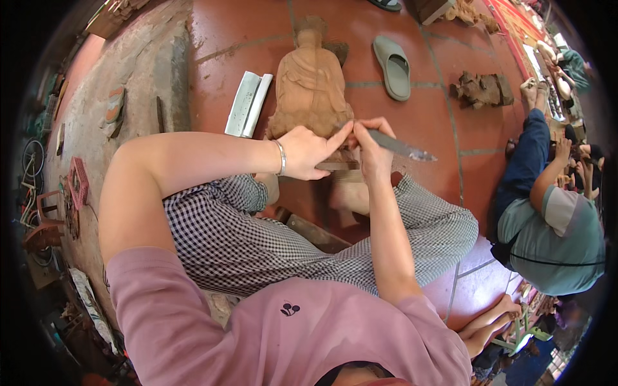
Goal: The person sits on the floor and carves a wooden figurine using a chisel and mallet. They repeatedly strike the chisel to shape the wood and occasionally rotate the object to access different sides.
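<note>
A reddish-brown carved wooden statue (312,80) of a seated, robed figure is in front of me, its head at the far end and its base towards me. My left hand (309,151) lies at the base, its index finger stretched to the right hand's fingertips and its thumb apart. My right hand (372,145) is closed round a carving tool (405,149), a long, flat grey piece sticking out to the right. The tool's working end is hidden by my fingers at the base's right side. A bare foot (351,193) shows below the base.
A whetstone-like pale block (248,103) lies left of the statue. On the tiled floor to the right are a green slipper (393,67) and a rough wood chunk (483,89). Another person (547,225) sits at the right. A grey slab (145,77) fills the far left.
</note>
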A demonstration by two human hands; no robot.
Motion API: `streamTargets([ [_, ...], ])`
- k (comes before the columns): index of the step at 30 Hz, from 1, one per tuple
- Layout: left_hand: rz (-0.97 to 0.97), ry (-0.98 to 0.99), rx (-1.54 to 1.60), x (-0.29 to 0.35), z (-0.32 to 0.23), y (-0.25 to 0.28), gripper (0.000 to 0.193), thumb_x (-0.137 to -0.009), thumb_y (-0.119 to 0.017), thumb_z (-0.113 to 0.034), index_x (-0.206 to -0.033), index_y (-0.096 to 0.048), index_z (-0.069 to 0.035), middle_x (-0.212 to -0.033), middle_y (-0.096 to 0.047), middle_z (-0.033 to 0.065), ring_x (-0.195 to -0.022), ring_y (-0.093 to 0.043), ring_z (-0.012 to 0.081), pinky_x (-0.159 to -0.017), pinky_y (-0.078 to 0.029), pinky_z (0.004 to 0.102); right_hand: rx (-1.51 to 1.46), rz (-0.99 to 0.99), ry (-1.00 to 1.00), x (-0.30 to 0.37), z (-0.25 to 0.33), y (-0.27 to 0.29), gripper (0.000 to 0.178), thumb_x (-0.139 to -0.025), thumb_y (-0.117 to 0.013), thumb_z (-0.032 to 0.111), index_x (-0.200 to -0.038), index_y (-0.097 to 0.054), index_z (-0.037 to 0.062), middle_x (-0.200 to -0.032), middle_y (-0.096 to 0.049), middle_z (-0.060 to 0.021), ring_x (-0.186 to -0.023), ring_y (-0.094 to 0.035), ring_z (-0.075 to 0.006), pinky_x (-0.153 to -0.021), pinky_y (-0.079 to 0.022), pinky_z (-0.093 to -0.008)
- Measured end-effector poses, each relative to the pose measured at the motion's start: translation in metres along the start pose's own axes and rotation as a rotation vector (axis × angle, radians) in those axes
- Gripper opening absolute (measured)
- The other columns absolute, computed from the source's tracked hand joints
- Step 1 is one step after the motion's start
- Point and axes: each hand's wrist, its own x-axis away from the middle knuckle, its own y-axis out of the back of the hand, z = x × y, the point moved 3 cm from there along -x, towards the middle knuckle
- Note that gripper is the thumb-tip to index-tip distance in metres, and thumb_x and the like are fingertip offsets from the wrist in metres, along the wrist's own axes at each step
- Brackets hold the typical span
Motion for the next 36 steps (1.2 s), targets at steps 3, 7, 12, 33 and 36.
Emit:
streamTargets([
  [3,-0.02,0.004,0.021,0.002,0.004,0.002,0.105,-0.082,-0.072,-0.039,-0.154,-0.012,0.006,-0.08,-0.07,0.0131,-0.067,-0.068,0.0321,-0.059,-0.055,0.0407,-0.048,-0.027,-0.007,0.0,0.001,-0.006,0.012,-0.091,-0.07,0.009,-0.09,-0.061,0.0011,-0.078,-0.07,-0.0096,-0.063,-0.066,-0.0119,-0.057,-0.054,-0.024],
  [7,-0.059,-0.056,0.013,0.004,0.004,-0.01,0.104,-0.081,-0.072,-0.039,-0.154,-0.012,0.006,-0.081,-0.069,0.0133,-0.067,-0.069,0.0308,-0.059,-0.055,0.0403,0.044,-0.011,-0.012,0.01,-0.005,0.004,0.012,-0.092,-0.07,0.008,-0.09,-0.061,0.0002,-0.077,-0.07,-0.009,-0.063,-0.066,-0.0118,-0.057,-0.054,-0.0249],
  [12,-0.04,-0.007,0.006,-0.001,0.004,-0.002,0.103,-0.082,-0.072,-0.038,-0.154,-0.014,0.007,-0.081,-0.069,0.0132,-0.068,-0.069,0.0294,-0.06,-0.056,0.0398,-0.056,-0.01,0.066,-0.007,-0.002,-0.002,0.012,-0.092,-0.07,0.008,-0.09,-0.061,0.0004,-0.078,-0.07,-0.0092,-0.064,-0.067,-0.0118,-0.058,-0.056,-0.0255],
  [33,-0.028,0.025,0.088,-0.004,0.003,-0.004,0.113,-0.08,-0.073,-0.04,-0.155,-0.001,0.005,-0.077,-0.068,0.0171,-0.065,-0.068,0.0349,-0.061,-0.056,0.043,-0.239,0.024,-0.155,-0.003,-0.012,0.004,0.013,-0.092,-0.069,0.006,-0.095,-0.057,0.0022,-0.08,-0.068,-0.0095,-0.063,-0.066,-0.0139,-0.055,-0.055,-0.0259],
  [36,-0.017,0.029,0.061,-0.003,0.003,-0.004,0.112,-0.08,-0.073,-0.04,-0.156,-0.003,0.004,-0.078,-0.069,0.0172,-0.065,-0.068,0.0348,-0.061,-0.056,0.0433,-0.203,0.041,-0.17,-0.004,-0.007,0.003,0.013,-0.091,-0.068,0.005,-0.093,-0.056,0.0028,-0.078,-0.067,-0.0097,-0.062,-0.064,-0.0139,-0.053,-0.054,-0.0261],
])
